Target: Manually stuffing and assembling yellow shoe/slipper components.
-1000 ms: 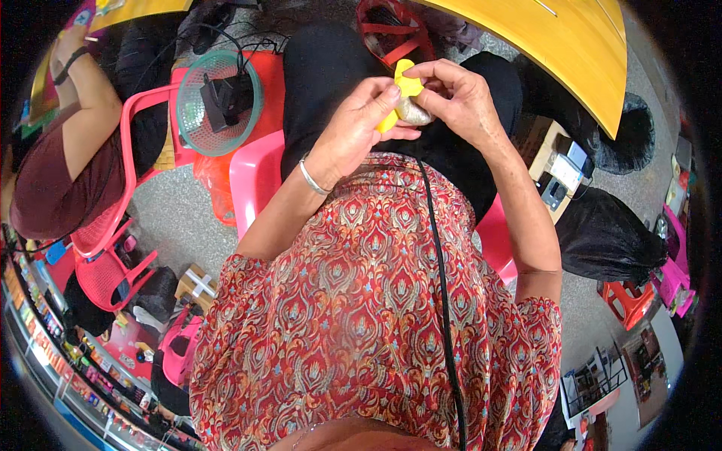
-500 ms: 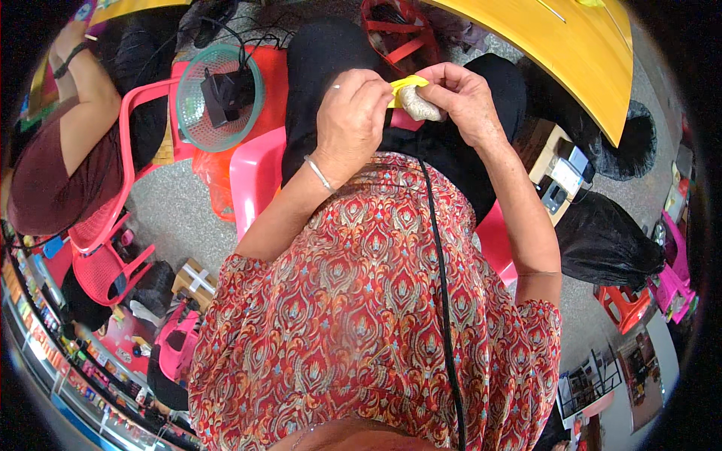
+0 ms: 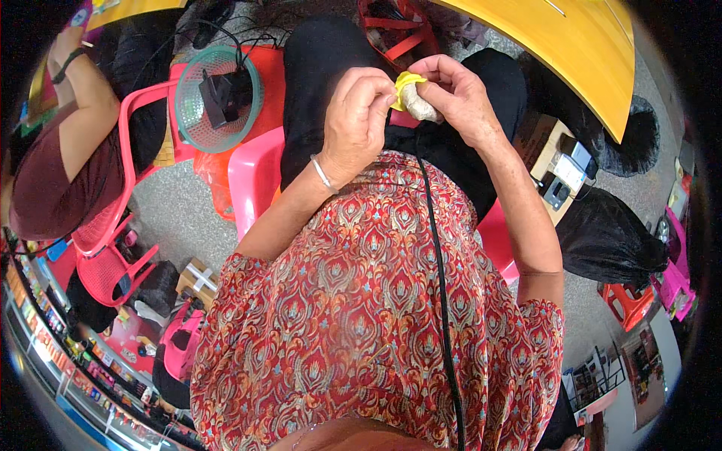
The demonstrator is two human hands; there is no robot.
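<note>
Directions are taken from the middle of the view, twelve at the top. The right hand (image 3: pixel 462 101), towards one o'clock, grips a pale grey lump (image 3: pixel 420 110) between thumb and fingers. The left hand (image 3: pixel 355 124), at twelve, has thumb and fingertips pinched on the near edge of a yellow piece (image 3: pixel 408 80), which lies against the lump's upper left side. Both items are held up above the black trousers (image 3: pixel 331 68), clear of any table.

Risk, as judged: the yellow piece appears thin and could tear or slip if pulled unevenly. The lump, apparently held by fingertips alone, could drop to the lap or floor should the right hand loosen.

Surroundings: a yellow table (image 3: pixel 579 56) stands between one and two o'clock; a red basket (image 3: pixel 402 46) just past twelve. A teal basket (image 3: pixel 181 124) containing a black device (image 3: pixel 218 101) sits between ten and eleven. Another person's arm (image 3: pixel 90 101) is near ten. A black bag (image 3: pixel 609 237) rests at three on the speckled grey floor (image 3: pixel 177 197).
</note>
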